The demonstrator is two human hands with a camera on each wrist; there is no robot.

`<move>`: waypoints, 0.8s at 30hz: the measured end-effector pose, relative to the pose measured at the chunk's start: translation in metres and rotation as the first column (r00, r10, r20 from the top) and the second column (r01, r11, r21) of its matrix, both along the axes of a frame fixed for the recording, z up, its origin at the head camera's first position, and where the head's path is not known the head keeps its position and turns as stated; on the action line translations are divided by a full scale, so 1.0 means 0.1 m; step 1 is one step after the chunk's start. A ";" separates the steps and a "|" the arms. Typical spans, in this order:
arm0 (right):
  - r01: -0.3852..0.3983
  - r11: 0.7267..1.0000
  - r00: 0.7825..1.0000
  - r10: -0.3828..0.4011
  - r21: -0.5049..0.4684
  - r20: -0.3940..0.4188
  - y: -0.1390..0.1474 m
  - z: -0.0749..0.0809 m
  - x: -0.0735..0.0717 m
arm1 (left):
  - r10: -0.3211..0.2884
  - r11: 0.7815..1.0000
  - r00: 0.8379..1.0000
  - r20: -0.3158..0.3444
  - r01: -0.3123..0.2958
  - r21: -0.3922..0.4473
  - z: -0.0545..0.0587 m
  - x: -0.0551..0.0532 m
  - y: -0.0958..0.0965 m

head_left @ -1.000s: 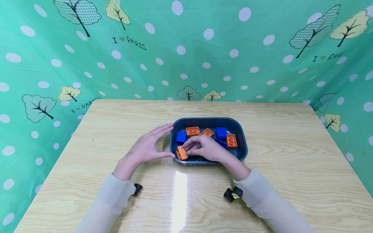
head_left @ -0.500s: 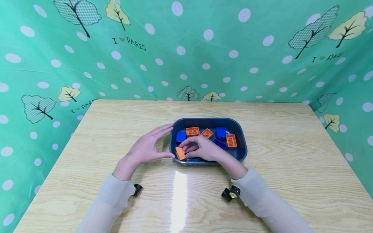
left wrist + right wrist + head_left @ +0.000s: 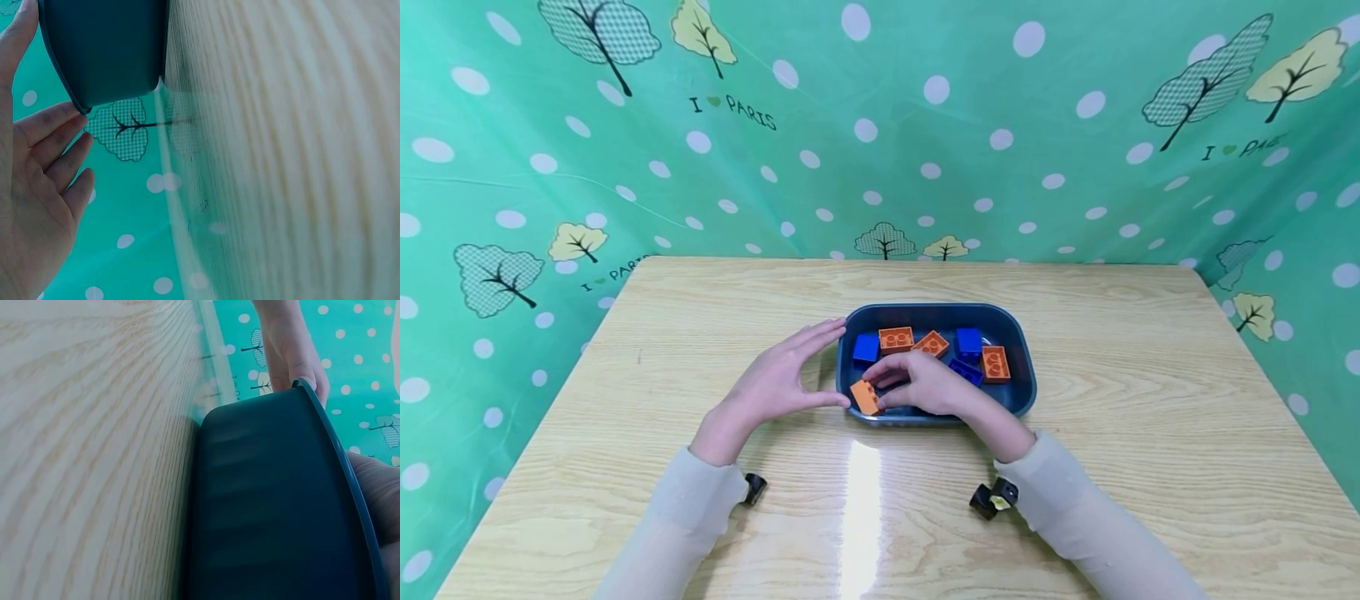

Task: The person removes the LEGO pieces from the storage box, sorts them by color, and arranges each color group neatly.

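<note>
Right hand [image 3: 921, 382] in tray [image 3: 936, 315], pinching orange brick [image 3: 865, 397] at the tray's near-left corner.
Left hand [image 3: 775, 375] at tray's left end: thumb and fingers spread, tips touching the rim. Held brick is tilted, studs toward the right hand. Square blue brick [image 3: 867, 348] just beyond it, inside tray's left end; two orange bricks [image 3: 896, 339] along tray's far side; right part of tray has two blue ones [image 3: 968, 342] plus another orange one [image 3: 996, 364].

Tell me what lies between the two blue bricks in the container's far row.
The head view shows a straight orange brick, then an angled orange brick, between the left blue brick and the right blue brick.
</note>
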State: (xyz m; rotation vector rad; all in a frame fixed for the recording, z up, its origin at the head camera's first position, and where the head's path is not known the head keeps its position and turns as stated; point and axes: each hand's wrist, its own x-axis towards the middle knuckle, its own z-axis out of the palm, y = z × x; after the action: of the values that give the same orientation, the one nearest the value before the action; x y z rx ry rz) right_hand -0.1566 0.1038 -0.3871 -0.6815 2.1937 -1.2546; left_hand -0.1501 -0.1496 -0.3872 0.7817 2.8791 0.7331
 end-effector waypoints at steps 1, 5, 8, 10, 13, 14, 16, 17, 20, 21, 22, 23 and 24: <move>0.001 1.000 1.000 0.000 0.005 -0.008 0.00 0.00 0.00 | 0.001 1.000 1.000 0.001 -0.001 -0.001 0.00 0.00 0.00; 0.003 1.000 1.000 -0.003 0.002 -0.002 0.01 0.01 0.01 | 0.000 1.000 1.000 0.001 0.000 -0.003 0.00 0.00 0.00; 0.005 1.000 1.000 -0.004 -0.017 0.026 0.01 0.01 0.01 | 0.000 1.000 1.000 0.003 0.000 0.000 0.00 0.00 0.00; 0.006 0.999 0.999 -0.004 -0.035 0.047 0.01 0.01 0.01 | 0.000 1.000 1.000 0.006 0.000 0.002 0.00 0.00 0.00; 0.018 0.998 0.996 -0.013 -0.062 0.085 0.01 0.01 0.01 | -0.002 1.000 1.000 0.008 0.002 0.006 0.00 0.00 0.00; 0.022 0.997 0.996 -0.016 -0.070 0.093 0.02 0.01 0.01 | -0.003 1.000 1.000 0.007 0.003 0.006 0.00 0.00 0.00; 0.027 0.996 0.994 -0.018 -0.090 0.106 0.02 0.00 0.01 | -0.004 1.000 1.000 0.006 0.004 0.008 0.00 0.00 0.00; 0.030 0.995 0.994 -0.019 -0.099 0.112 0.02 0.00 0.01 | -0.005 1.000 1.000 0.005 0.005 0.008 0.00 0.00 0.00; 0.018 0.993 0.996 -0.007 -0.119 0.094 0.02 -0.01 0.01 | -0.004 1.000 1.000 0.003 0.004 0.007 0.00 0.00 0.00; 0.012 0.992 0.996 -0.002 -0.122 0.085 0.03 -0.01 0.01 | -0.004 1.000 1.000 0.002 0.004 0.008 0.00 0.00 0.00; 0.005 0.992 0.997 0.004 -0.124 0.076 0.03 -0.01 0.01 | -0.004 1.000 1.000 0.001 0.004 0.007 0.00 0.00 0.00; -0.001 0.992 0.998 0.010 -0.125 0.066 0.03 -0.01 0.01 | -0.003 1.000 1.000 0.001 0.003 0.007 0.00 0.00 0.00; -0.009 0.992 0.998 0.016 -0.127 0.056 0.03 -0.01 0.00 | -0.004 1.000 1.000 0.001 0.004 0.006 0.00 0.00 0.00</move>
State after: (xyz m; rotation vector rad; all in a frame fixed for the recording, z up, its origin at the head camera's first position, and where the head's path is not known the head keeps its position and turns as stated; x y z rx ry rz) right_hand -0.1561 0.1065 -0.3881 -0.6992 2.0740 -1.3996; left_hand -0.1502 -0.1495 -0.3873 0.7871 2.8754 0.7422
